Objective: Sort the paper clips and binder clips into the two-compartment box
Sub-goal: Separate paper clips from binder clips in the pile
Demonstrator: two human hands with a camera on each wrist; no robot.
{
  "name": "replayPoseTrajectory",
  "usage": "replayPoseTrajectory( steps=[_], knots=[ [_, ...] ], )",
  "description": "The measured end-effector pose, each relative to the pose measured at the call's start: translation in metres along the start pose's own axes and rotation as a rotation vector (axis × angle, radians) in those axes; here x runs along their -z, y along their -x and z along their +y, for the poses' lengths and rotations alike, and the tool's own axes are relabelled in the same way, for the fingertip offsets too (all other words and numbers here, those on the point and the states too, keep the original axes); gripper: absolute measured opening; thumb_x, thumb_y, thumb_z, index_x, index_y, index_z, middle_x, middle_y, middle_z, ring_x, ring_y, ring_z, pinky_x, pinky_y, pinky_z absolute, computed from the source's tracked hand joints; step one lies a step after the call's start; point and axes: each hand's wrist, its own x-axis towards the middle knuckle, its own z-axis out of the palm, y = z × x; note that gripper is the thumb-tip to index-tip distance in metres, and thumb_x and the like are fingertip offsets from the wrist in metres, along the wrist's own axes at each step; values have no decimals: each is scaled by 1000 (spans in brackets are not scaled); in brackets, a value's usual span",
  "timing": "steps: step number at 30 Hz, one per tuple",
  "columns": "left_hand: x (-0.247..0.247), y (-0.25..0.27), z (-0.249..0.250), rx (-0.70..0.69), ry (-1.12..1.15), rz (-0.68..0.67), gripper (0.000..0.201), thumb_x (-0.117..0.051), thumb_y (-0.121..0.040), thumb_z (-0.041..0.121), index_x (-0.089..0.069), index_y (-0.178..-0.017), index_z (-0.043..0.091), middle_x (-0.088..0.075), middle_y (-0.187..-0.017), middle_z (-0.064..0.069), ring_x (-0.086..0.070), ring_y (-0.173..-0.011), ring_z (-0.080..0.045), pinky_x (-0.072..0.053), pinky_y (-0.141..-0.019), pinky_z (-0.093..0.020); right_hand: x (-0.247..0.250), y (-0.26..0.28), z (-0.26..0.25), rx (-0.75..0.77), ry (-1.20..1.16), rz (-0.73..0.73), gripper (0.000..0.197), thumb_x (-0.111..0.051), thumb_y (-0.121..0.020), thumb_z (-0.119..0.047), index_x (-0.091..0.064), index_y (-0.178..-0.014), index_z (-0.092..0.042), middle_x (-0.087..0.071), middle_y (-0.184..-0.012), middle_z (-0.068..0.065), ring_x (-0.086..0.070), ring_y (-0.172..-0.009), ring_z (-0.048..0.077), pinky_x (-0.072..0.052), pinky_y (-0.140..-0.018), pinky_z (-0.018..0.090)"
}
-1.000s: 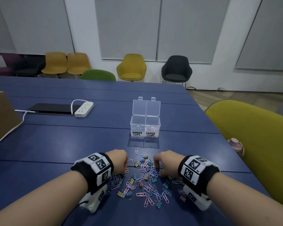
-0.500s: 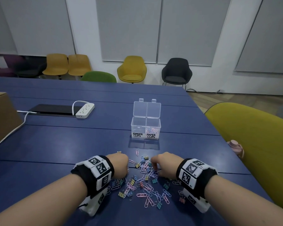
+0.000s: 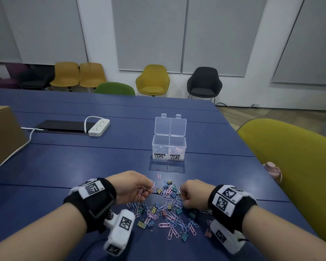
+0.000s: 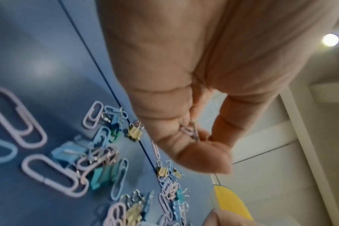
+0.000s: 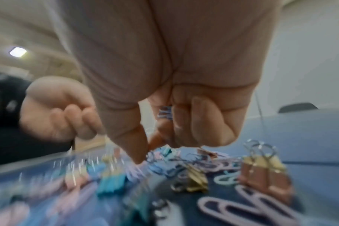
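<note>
A pile of pastel paper clips and small binder clips [image 3: 167,208] lies scattered on the blue table [image 3: 64,166] before me. My left hand [image 3: 137,187] is raised slightly at the pile's left edge, its curled fingers gripping several pink paper clips [image 3: 146,189], also seen in the left wrist view as paper clips [image 4: 190,131]. My right hand [image 3: 186,194] hovers fisted over the pile's right side, clips [image 5: 164,113] tucked inside its curled fingers, thumb tip [image 5: 137,154] down among the clips. The clear two-compartment box [image 3: 168,147] stands open beyond, labelled binder clips left, paper clips right; paper clips lie in the right compartment.
A white power strip [image 3: 99,127] and a dark panel [image 3: 62,126] lie at the back left, a cardboard box [image 3: 4,132] at the far left edge. A yellow-green chair [image 3: 294,166] stands close on the right with a pink bottle [image 3: 272,170] beside it.
My left hand has lifted off the table and turned, bringing up a bunch of pink paper clips. The right hand stays fisted over the pile, shifted slightly.
</note>
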Motion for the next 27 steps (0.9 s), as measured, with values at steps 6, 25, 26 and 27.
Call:
replayPoseTrajectory(
  steps=[6, 25, 26, 27],
  knots=[
    [8, -8, -2, -27, 249, 12, 6, -56, -90, 0, -59, -87, 6, -59, -66, -4, -52, -48, -7, -49, -45, -16, 6, 10, 23, -39, -787, 112, 18, -64, -82, -7, -53, -71, -16, -54, -63, 3, -40, -44, 9, -35, -43, 21],
    [-32, -105, 135, -122, 25, 104, 47, -31, -102, 36, -46, -67, 8, -43, -66, -7, -45, -52, -15, -40, -52, -23, 66, -42, 51, -248, -1336, 217, 28, -31, -94, 0, -47, -73, -9, -28, -52, 0, -23, -44, 11, -19, -40, 16],
    [-33, -114, 141, -171, 99, 154, 47, -32, -102, 37, -47, -68, 8, -44, -67, -7, -45, -55, -16, -39, -56, -24, 75, -50, 50, -227, -1325, 292, 29, -28, -93, 4, -48, -75, -9, -28, -53, 1, -24, -43, 11, -20, -40, 16],
    [-34, -121, 144, -201, 148, 197, 48, -33, -101, 39, -47, -69, 7, -45, -69, -8, -45, -58, -18, -36, -57, -26, 84, -60, 47, -206, -1312, 372, 31, -25, -92, 6, -47, -76, -8, -28, -54, 3, -24, -43, 12, -20, -41, 16]
  ],
)
